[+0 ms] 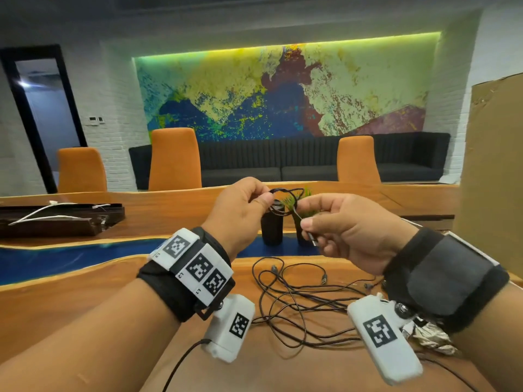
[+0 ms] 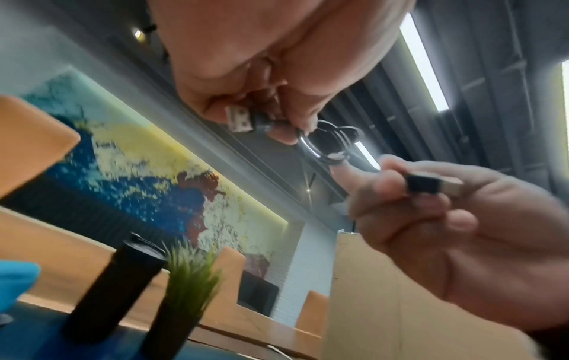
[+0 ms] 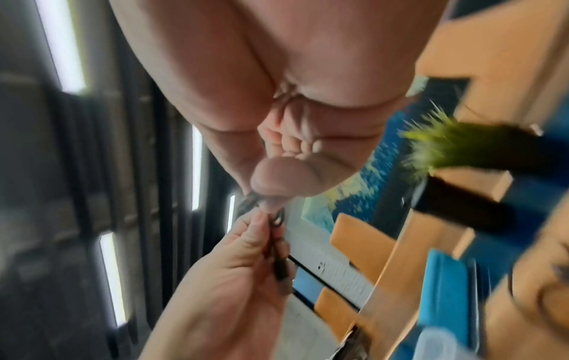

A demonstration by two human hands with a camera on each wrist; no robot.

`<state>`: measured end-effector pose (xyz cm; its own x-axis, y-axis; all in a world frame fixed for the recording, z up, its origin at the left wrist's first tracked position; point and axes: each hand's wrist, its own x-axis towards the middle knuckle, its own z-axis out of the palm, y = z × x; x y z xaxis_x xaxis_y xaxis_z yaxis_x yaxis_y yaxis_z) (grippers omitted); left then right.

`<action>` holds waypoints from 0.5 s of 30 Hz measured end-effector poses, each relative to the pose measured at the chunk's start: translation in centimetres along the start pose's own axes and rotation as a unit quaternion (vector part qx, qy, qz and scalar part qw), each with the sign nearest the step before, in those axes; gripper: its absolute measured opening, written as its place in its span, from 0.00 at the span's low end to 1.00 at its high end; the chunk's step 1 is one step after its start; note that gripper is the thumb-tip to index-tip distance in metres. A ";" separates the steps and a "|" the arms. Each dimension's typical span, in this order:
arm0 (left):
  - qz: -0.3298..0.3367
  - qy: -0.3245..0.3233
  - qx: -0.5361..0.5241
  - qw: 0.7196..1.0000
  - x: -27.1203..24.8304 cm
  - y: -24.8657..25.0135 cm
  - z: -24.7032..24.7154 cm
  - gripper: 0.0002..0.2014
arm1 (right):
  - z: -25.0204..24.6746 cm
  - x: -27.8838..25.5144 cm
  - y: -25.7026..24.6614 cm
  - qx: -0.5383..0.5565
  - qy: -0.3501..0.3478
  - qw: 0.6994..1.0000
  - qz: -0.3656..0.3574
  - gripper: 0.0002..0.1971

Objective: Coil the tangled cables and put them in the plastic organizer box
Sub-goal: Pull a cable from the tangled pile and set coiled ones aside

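Both hands are raised above the wooden table [image 1: 85, 301]. My left hand [image 1: 243, 210] pinches a small coil of black cable [image 1: 283, 199], its loops [image 2: 329, 143] and a silver USB plug [image 2: 240, 120] showing at the fingertips. My right hand [image 1: 339, 230] pinches the same cable's free end, a black and silver plug [image 2: 431, 187] poking out past the fingers [image 1: 312, 239]. A loose tangle of black cables [image 1: 297, 301] lies on the table below the hands. The plastic organizer box is not visible in any view.
A black cylinder [image 1: 272, 227] and a small potted grass plant [image 1: 300, 216] stand just behind the hands. A dark tray with white cables [image 1: 56, 219] sits at the far left. A tall cardboard sheet [image 1: 492, 176] stands at the right. Orange chairs [image 1: 174, 159] line the far edge.
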<state>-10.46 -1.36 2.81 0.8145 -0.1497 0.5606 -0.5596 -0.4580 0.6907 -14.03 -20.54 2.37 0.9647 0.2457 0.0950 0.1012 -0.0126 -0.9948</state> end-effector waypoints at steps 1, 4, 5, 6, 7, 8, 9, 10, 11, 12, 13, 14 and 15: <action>-0.028 0.019 -0.011 0.999 0.1 -0.2 -0.2 0.07 | -0.2 -0.2 0.0 -0.037 0.008 0.999 -0.005 0.12; -0.160 0.038 -0.189 0.968 0.2 -0.3 -0.4 0.09 | 0.0 -0.8 0.4 -0.155 0.004 0.988 -0.013 0.04; -0.191 0.026 -0.263 0.945 0.0 0.0 -0.3 0.10 | 0.2 -0.9 0.6 -0.179 0.000 0.984 -0.018 0.02; -0.212 0.009 -0.323 0.922 -0.1 0.3 -0.1 0.10 | 0.4 -0.9 0.8 -0.192 -0.003 0.981 -0.026 0.01; -0.223 -0.011 -0.363 0.905 -0.3 0.5 0.1 0.10 | 0.7 -0.8 1.0 -0.197 -0.006 0.980 -0.036 0.01; -0.225 -0.035 -0.382 0.896 -0.4 0.7 0.3 0.10 | 1.0 -0.8 1.1 -0.201 -0.010 0.979 -0.046 0.01; -0.221 -0.063 -0.382 0.895 -0.5 0.9 0.4 0.11 | 1.3 -0.7 1.2 -0.207 -0.012 0.977 -0.054 0.02; -0.215 -0.092 -0.372 0.898 -0.6 1.0 0.5 0.11 | 1.4 -0.5 1.2 -0.220 -0.006 0.974 -0.062 0.02; -0.209 -0.120 -0.355 0.903 -0.7 1.2 0.5 0.12 | 1.5 -0.3 1.2 -0.236 0.008 0.969 -0.073 0.02; -0.202 -0.146 -0.335 0.909 -0.7 1.2 0.3 0.12 | 1.6 -0.1 1.1 -0.251 0.026 0.964 -0.082 0.03; -0.195 -0.171 -0.311 0.914 -0.7 1.2 0.1 0.12 | 1.5 0.2 1.1 -0.263 0.042 0.960 -0.092 0.03; -0.186 -0.192 -0.287 0.920 -0.7 1.2 -0.1 0.12 | 1.4 0.3 0.9 -0.273 0.056 0.955 -0.103 0.02; -0.179 -0.210 -0.263 0.924 -0.7 1.2 -0.3 0.12 | 1.3 0.5 0.8 -0.284 0.067 0.950 -0.115 0.02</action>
<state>-11.73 -1.60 3.41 0.8877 -0.4489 0.1028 -0.1498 -0.0703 0.9862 -13.74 -19.19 1.59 0.9200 0.1799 0.3483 0.3902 -0.5041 -0.7705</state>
